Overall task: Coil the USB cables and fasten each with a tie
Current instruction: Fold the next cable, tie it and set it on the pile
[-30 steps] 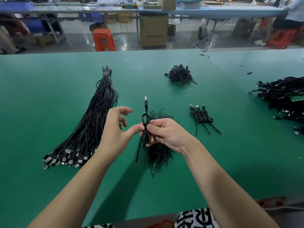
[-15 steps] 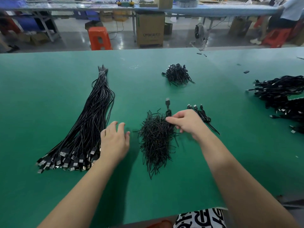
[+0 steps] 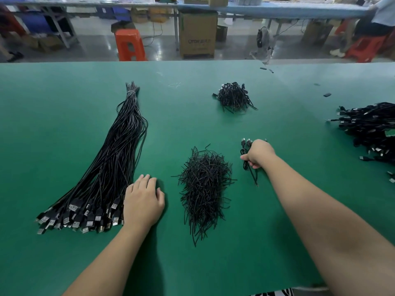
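Note:
A long bundle of straight black USB cables [image 3: 115, 159] lies on the left of the green table [image 3: 53, 103], plugs toward me. My left hand [image 3: 143, 201] rests flat beside the plug ends, fingers straight, holding nothing. A loose pile of black wire ties [image 3: 203, 186] lies in the middle. To its right, my right hand [image 3: 258, 154] has its fingers curled round a coiled, tied cable [image 3: 245, 165] and is down on the table among a few other coiled cables [image 3: 245, 144], which it partly hides.
A second small heap of black ties or cable pieces [image 3: 234, 97] sits farther back. A big heap of cables [image 3: 372, 127] fills the right edge. Small black bits [image 3: 327, 95] lie at the back right. Beyond the table are an orange stool [image 3: 129, 44] and a cardboard box [image 3: 197, 35].
Both hands held a coiled cable over the tie pile a second ago. The right hand has carried it right to the coiled cables; the left hand dropped flat by the bundle.

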### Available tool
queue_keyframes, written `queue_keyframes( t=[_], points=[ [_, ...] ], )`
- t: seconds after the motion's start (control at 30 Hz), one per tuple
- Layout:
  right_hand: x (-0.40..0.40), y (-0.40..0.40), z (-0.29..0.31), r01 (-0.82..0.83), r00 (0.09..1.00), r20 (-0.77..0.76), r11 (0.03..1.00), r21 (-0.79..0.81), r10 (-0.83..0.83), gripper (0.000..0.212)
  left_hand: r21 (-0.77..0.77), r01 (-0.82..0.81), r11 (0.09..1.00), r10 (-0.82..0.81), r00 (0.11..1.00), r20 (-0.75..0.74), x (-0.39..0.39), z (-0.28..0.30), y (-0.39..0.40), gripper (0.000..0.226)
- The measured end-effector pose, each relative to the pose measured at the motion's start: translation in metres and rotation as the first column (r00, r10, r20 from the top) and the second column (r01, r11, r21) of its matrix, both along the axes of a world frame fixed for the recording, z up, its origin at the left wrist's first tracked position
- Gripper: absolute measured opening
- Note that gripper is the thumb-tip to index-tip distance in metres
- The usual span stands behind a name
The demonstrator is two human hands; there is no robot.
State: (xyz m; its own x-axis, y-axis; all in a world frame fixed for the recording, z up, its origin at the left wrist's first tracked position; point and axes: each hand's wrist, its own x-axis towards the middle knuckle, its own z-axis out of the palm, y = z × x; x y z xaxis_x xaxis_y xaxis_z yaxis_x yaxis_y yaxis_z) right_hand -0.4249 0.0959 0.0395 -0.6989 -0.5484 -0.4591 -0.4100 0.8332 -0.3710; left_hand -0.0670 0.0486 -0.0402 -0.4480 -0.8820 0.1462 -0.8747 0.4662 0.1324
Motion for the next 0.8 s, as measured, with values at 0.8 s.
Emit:
queue_keyframes(
  t=[0.8],
  points=[
    [0.045, -0.004, 0.01, -0.271, 0.889, -0.424, 0.945, -0.183, 0.173, 0.029, -0.051, -0.02, 0.998, 0.017, 0.997, -0.07, 0.0, -0.012, -0.003, 0.035]
  ],
)
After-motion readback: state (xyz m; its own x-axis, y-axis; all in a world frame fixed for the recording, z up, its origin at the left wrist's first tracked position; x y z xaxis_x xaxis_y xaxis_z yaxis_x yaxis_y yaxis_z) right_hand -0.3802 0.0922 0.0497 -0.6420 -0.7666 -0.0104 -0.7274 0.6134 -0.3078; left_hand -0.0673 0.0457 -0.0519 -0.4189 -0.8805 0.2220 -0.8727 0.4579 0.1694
